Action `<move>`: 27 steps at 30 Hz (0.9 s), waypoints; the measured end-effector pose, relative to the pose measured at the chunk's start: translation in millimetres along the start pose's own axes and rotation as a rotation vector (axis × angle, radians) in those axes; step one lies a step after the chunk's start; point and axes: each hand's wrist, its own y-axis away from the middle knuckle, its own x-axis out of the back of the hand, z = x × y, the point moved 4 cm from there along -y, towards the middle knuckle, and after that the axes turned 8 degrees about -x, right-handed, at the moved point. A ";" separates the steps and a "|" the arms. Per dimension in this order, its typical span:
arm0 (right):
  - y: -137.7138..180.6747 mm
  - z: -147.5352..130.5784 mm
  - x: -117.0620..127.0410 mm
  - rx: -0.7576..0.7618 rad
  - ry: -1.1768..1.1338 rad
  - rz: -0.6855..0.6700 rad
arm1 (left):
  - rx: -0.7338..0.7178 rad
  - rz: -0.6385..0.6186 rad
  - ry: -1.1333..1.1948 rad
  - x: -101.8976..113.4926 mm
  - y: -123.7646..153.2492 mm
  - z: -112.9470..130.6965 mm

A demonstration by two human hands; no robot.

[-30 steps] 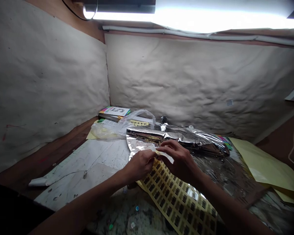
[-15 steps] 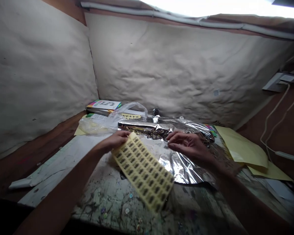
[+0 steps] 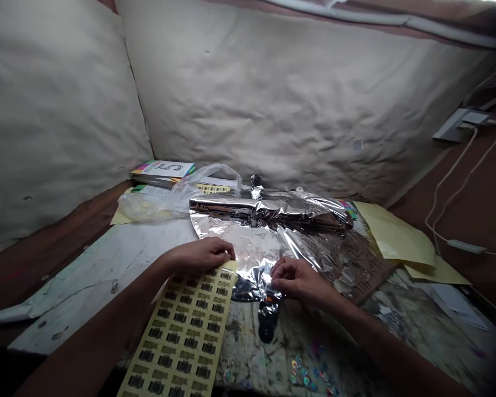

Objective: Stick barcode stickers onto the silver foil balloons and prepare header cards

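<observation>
My left hand (image 3: pixel 209 255) grips the top edge of a yellow sheet of barcode stickers (image 3: pixel 182 336), which slants down toward the front edge of the table. Under both hands lies a shiny silver foil piece (image 3: pixel 248 240), flat and creased, resembling a deflated foil balloon. From its near edge a black tab (image 3: pixel 268 322) with a small hole points at me. My right hand (image 3: pixel 297 280) is closed in a pinch at the foil just above this tab. A small pale patch shows by its fingertips; whether it is a sticker or a reflection I cannot tell.
A clear plastic bag (image 3: pixel 157 203) and a stack of printed cards (image 3: pixel 163 170) lie at the back left. Yellow backing sheets (image 3: pixel 397 234) are on the right. Loose sequins (image 3: pixel 310 375) dot the stained table (image 3: pixel 248 358). White cables (image 3: pixel 434 209) hang at the right wall.
My right hand has come down and nearer, onto the foil's near edge by the tab. The sticker sheet has swung left and toward me in my left hand, uncovering the tab. The view has shifted.
</observation>
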 end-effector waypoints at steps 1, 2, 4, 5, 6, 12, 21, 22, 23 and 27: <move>-0.1 0.3 0.5 0.001 0.024 0.010 | -0.014 0.001 -0.021 -3.0 -0.5 3.1; 0.0 0.7 0.7 0.001 0.048 0.018 | -0.031 -0.006 -0.038 -5.8 -0.6 6.4; 0.6 1.1 -0.1 0.005 0.100 0.026 | -0.067 -0.031 -0.077 -10.4 -0.6 12.4; 1.2 0.8 -0.8 0.011 0.134 0.031 | -0.080 -0.042 -0.098 -12.2 -0.6 14.6; 2.0 0.0 -1.7 0.018 0.177 0.040 | -0.091 -0.055 -0.116 -13.8 -0.8 15.9; 11.2 -12.9 -7.7 0.122 0.475 0.160 | -0.123 -0.071 -0.167 -18.4 -1.6 13.7; 11.6 -3.9 10.1 0.140 0.591 0.238 | -0.027 -0.168 -0.223 -20.9 0.6 16.8; 11.3 -5.2 14.6 0.154 0.613 0.203 | -0.015 -0.171 -0.222 -20.7 0.9 16.2; 11.8 -8.0 17.0 0.187 0.638 0.125 | -0.005 -0.172 -0.220 -20.4 1.1 15.1; 23.0 -22.5 11.1 0.380 0.692 -0.278 | -0.005 -0.169 -0.225 -19.6 1.7 10.5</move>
